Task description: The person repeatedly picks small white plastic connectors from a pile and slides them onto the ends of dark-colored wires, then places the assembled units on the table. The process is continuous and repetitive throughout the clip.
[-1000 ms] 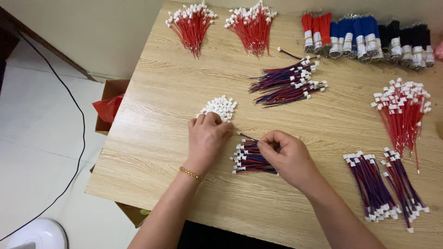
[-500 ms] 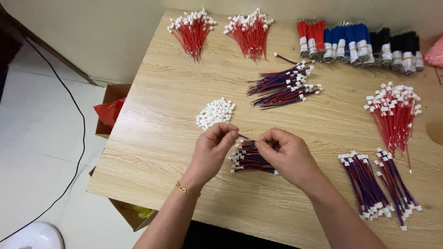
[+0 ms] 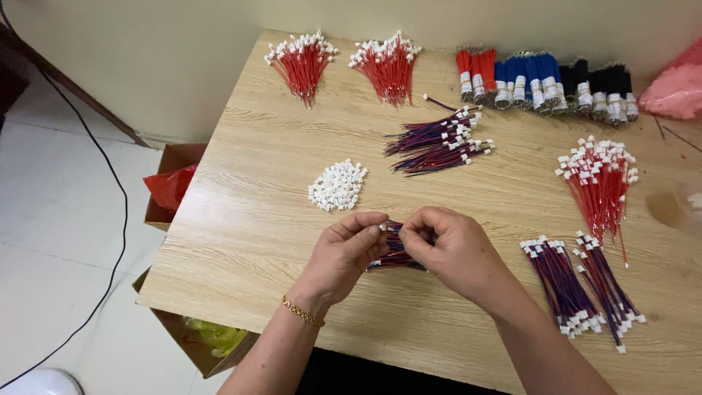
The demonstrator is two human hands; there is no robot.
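Left hand (image 3: 344, 252): fingertips pinched together at a small white connector, held just above the table, meeting the right hand
Right hand (image 3: 447, 245): fingers curled and closed on the end of a thin wire, tips touching those of the left hand
Connector and wire: at the meeting point of both hands, largely hidden by fingers; cannot tell whether seated or apart
Bundle under hands (image 3: 395, 256): red-and-blue wires with white ends, lying flat on the table (image 3: 241, 219) directly beneath the fingers
Loose connectors (image 3: 337, 184): small white pile, near and just beyond the left hand
Handling, wires: judged very light, limp along the length, prone to tangle; best taken close behind the metal-tipped end, where least flex occurs
Handling, connectors: judged tiny, hard, smooth plastic, likely to slip or scatter; a tip pinch on the flat sides suits best
Other stock: purple bundles (image 3: 439, 140) mid-table; red bundles (image 3: 301, 60) at far edge; red fan (image 3: 599, 183) at right; finished-looking bundles (image 3: 578, 281) beside the right forearm; banded red, blue and black rolls (image 3: 545, 82) along the wall
Wrist: gold bracelet (image 3: 303, 312) on left arm
Floor: open cartons (image 3: 170, 186) left of table, black cable (image 3: 117, 219) trailing
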